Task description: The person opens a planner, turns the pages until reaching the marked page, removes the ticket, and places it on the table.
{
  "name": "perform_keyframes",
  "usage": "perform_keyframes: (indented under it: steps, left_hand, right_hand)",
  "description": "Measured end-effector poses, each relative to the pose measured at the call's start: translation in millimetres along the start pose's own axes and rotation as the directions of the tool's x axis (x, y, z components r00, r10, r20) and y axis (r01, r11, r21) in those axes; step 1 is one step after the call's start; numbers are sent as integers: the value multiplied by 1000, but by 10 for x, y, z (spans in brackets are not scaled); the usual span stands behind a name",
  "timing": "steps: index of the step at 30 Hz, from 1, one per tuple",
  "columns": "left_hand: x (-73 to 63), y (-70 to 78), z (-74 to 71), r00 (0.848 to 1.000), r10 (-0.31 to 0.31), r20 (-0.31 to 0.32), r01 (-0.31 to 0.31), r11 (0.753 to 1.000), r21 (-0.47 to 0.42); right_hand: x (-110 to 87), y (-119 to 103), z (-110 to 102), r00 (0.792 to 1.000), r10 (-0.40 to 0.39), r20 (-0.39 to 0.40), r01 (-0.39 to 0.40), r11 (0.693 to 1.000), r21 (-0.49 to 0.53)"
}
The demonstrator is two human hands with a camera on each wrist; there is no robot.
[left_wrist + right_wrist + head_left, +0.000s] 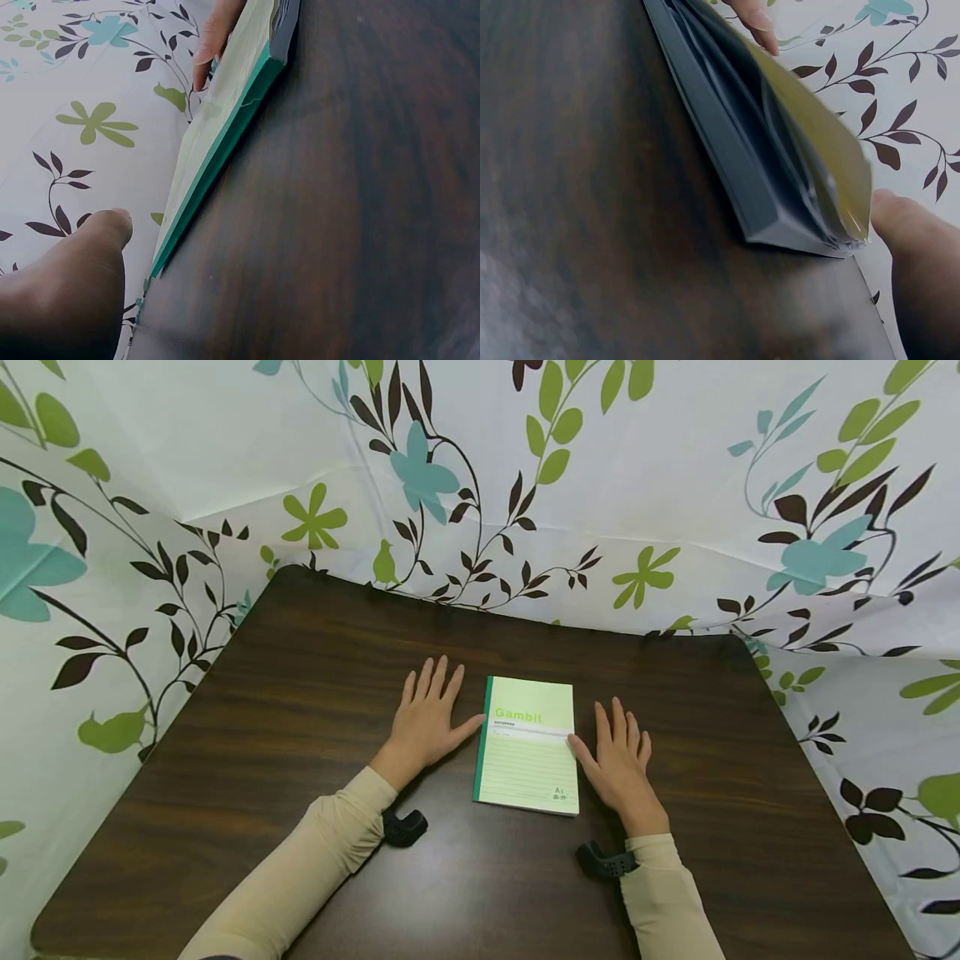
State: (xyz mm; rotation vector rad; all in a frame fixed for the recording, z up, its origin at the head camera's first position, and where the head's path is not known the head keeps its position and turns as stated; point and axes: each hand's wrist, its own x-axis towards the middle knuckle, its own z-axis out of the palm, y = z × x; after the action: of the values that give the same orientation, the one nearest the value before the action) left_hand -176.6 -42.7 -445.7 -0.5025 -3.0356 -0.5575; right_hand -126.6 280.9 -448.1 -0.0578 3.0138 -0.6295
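Observation:
A pale green notebook [528, 768] with a dark green spine and "Gambit" on its cover lies closed on the dark wooden table [300, 693]. To its left is my left hand [427, 718], palm down with straight, spread fingers; the thumb tip comes close to the spine. On the other side my right hand [618, 764] lies with extended fingers, its thumb at the notebook's right edge. The left wrist view shows the green spine [217, 161] and a thumb [82, 277]. In the right wrist view the page edges [742, 142] fan slightly apart beside the thumb [922, 262].
A white cloth [510, 552] printed with leaves and flowers hangs behind and around the table. Dark bands with camera mounts, one on the left wrist [405, 828] and one on the right wrist [603, 862], sit near the table surface.

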Motion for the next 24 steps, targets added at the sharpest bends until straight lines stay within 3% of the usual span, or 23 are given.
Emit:
perform_keyframes:
  steps: [12, 18, 24]
  left_hand:
    - [35, 29, 6, 1000, 13, 12, -12, 1000, -16]
    - [10, 52, 6, 999, 19, 40, -19, 1000, -7]
    - [5, 97, -30, 999, 40, 15, -40, 999, -30]
  right_hand:
    - [16, -106, 16, 999, -41, -21, 42, 998, 45]
    - [-68, -240, 83, 999, -38, 20, 38, 999, 26]
    - [-109, -343, 23, 996, -60, -63, 62, 997, 36]
